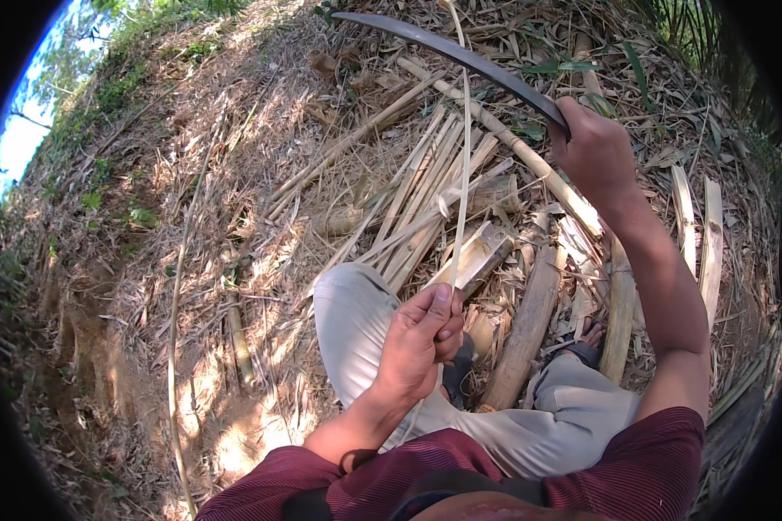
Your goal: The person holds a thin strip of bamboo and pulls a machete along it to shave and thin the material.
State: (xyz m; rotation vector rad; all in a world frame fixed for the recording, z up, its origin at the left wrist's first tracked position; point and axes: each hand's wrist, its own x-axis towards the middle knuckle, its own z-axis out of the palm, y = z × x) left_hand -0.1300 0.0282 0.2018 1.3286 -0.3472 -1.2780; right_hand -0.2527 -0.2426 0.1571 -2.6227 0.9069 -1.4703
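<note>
**Blade raised over a held bamboo strip**

The left hand (419,343) gripped a thin pale bamboo strip (465,148), its long axis running nearly upright, away from the person. The right hand (593,148), closed on the handle, held a long curved dark blade (460,56) pointing up-left. Split bamboo slats (426,187) crowded the ground ahead; the leaf-littered slope (148,260) at left lay more open.
</note>
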